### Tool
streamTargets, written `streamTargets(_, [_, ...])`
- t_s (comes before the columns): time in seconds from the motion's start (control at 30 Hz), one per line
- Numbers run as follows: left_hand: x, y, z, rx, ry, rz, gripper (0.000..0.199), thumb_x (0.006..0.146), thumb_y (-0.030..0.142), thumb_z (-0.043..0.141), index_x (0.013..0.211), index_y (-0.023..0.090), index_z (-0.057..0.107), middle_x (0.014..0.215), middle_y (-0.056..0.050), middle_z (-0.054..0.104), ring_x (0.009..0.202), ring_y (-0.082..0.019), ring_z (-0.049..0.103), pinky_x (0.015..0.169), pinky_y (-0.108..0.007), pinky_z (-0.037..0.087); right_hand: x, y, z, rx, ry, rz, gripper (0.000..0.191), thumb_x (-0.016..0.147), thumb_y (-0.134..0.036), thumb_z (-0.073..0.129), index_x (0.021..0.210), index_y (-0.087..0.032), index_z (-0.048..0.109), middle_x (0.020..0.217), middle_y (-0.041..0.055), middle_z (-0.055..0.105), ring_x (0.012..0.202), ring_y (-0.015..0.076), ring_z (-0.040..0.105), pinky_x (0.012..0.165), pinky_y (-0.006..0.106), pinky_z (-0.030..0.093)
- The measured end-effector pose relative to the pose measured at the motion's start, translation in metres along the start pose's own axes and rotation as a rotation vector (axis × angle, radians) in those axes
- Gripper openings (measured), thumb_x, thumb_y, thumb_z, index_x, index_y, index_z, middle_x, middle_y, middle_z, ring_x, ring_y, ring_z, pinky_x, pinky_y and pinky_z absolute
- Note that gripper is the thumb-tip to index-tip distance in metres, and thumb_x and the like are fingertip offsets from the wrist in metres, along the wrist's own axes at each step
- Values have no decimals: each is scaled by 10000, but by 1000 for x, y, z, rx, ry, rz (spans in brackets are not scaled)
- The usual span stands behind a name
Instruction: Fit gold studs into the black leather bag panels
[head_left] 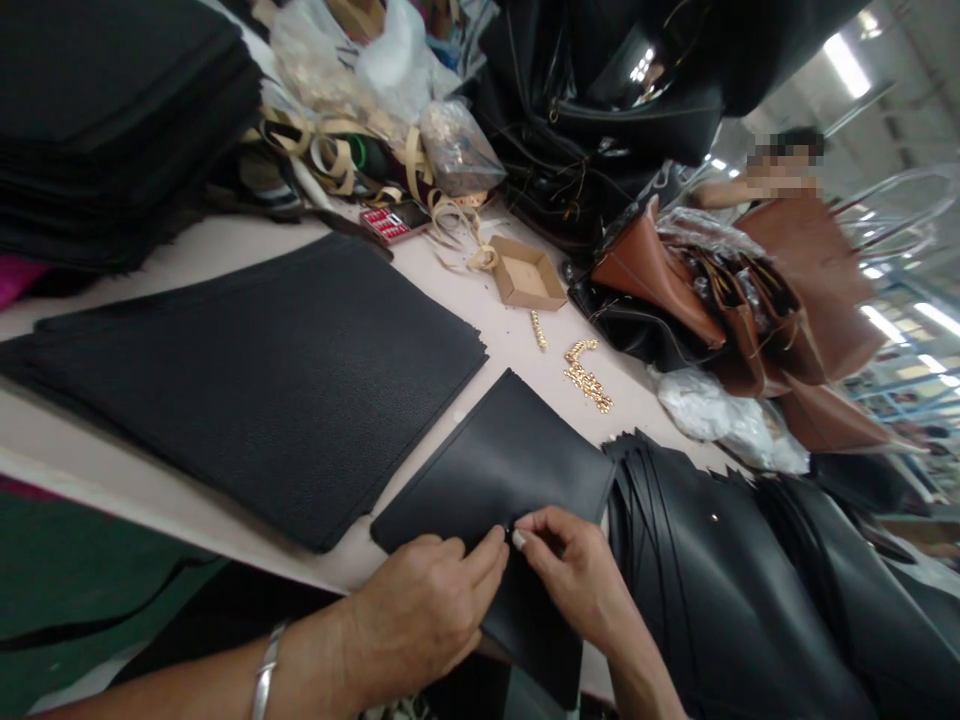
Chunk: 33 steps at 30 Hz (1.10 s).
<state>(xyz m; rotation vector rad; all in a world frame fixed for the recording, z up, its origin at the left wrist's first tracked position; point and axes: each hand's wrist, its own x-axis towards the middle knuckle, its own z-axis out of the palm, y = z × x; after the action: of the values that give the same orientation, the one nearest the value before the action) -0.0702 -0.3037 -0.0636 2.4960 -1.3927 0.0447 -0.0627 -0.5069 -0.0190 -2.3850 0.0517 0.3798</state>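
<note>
A black leather panel (517, 450) lies at the table's front edge, its lower part hanging toward me. My left hand (431, 605), with a silver bracelet on the wrist, is closed at the panel, its index finger and thumb side holding the leather. My right hand (574, 560) pinches at the same spot, thumb and index fingertips nearly meeting the left fingertips around a tiny dark spot on the panel. Whatever small piece sits between the right fingertips is too small to name. Gold-coloured metal pieces (587, 378) lie in a small pile beyond the panel.
Stacked black panels lie left (262, 370) and right (735, 590). A taller black stack (112, 130) stands at the upper left. Farther back are a small cardboard box (527, 275), tape rolls, plastic bags, black bags and brown bags (817, 290). A person is at the upper right.
</note>
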Motion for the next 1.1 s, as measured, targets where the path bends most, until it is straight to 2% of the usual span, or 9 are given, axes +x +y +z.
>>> streamTargets(0.1, [-1,0,0,12,18,7,537,954,352,549,1402,57,515,1399,-146,616,778,-222,663,593,-376,547,-1,-4,6,-30,19,-24,163,901,-260,601,874,-199,750,847,19,739,803,177,665,736,269,446])
streamTargets(0.3, [-1,0,-2,20,35,7,512,955,318,527,1399,63,514,1376,-130,628,774,-218,658,580,-372,532,5,-8,3,-74,-7,-12,153,882,-227,606,837,-206,750,838,16,738,802,180,668,738,274,442])
streamTargets(0.53, [-2,0,1,-10,37,9,472,970,277,482,1385,55,518,1388,-150,617,771,-219,657,564,-370,517,13,-19,-3,-142,-97,84,154,867,-240,614,796,-197,743,713,6,707,670,165,623,616,261,408])
streamTargets(0.77, [-3,0,4,-54,29,14,435,962,211,459,1363,62,540,1373,-150,632,732,-208,634,556,-356,510,31,-23,-9,-258,-211,186,81,812,-180,625,766,-182,691,655,1,677,599,142,589,553,240,377])
streamTargets(0.97, [-2,-3,5,-70,-26,39,460,968,205,449,1400,63,519,1393,-168,621,758,-226,667,584,-367,546,43,-29,-13,-270,-287,299,40,760,-164,652,729,-189,649,617,-8,655,571,129,565,501,222,343])
streamTargets(1.1, [1,-5,0,-70,-103,48,478,963,196,455,1418,60,511,1416,-189,598,824,-242,699,653,-372,582,44,-31,-12,-348,-269,242,42,741,-156,655,737,-197,655,622,-15,647,576,123,559,508,216,336])
